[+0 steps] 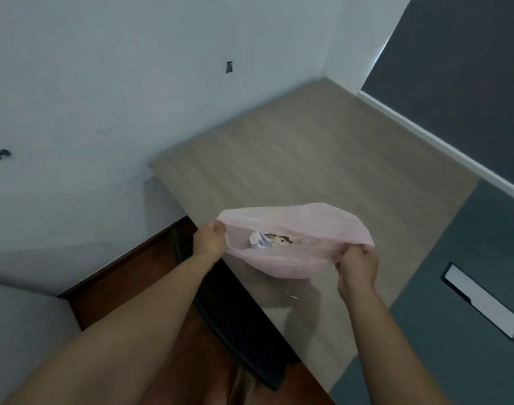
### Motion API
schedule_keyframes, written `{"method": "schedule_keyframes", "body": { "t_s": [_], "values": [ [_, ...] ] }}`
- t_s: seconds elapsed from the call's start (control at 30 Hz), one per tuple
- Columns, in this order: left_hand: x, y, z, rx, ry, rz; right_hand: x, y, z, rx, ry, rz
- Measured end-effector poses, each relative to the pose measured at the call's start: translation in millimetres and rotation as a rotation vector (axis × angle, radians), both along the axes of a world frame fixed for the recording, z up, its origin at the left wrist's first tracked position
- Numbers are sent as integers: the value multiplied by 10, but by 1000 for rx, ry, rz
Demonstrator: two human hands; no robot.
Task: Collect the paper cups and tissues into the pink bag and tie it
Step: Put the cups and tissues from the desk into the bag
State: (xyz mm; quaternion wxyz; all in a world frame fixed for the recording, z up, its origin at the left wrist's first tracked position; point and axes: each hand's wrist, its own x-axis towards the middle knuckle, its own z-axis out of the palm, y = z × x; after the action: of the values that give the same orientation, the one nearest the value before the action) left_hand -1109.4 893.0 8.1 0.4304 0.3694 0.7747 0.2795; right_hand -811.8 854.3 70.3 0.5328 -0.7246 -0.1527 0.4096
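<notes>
1. The bag (296,258) hung at the centre of the frame, held up over the near edge of the table (293,147).
2. The left hand (210,239) had its fingers closed on the bag's left rim.
3. The right hand (356,266) pinched the right rim, fingers curled tight around the plastic.
4. Between the two hands the mouth was stretched wide and sagged open.
5. Inside the opening lay a crumpled white tissue (258,238) and something tan beside it (too blurred to tell whether it was a cup).
6. A dark chair (238,311) stood below the bag, lower centre.
7. A white slab (481,301) sat in a grey surface at lower right.
</notes>
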Motion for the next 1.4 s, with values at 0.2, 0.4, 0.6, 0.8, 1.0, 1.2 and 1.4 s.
{"method": "schedule_keyframes", "body": {
  "t_s": [0.2, 0.4, 0.6, 0.8, 1.0, 1.2, 1.4],
  "values": [
    [-472, 31, 503, 240, 27, 174, -453, 585, 410, 49, 287, 28],
    [-1371, -294, 1024, 385, -67, 427, -1471, 835, 923, 115, 282, 388],
    [-2367, -1097, 1418, 523, -110, 622, -2621, 638, 1323, 210, 298, 665],
    [-3166, -2162, 1737, 666, -112, 782, -3605, 90, 1500, 248, 226, 891],
    [-3822, -3364, 1751, 753, -191, 936, -4507, -758, 1489, 212, 175, 1148],
    [-4349, -4559, 1628, 742, -223, 1068, -5307, -1707, 1243, 134, 9, 1209],
    [-4741, -5741, 1519, 633, -211, 1143, -5983, -2616, 936, 48, 2, 1324]
  ]
}}
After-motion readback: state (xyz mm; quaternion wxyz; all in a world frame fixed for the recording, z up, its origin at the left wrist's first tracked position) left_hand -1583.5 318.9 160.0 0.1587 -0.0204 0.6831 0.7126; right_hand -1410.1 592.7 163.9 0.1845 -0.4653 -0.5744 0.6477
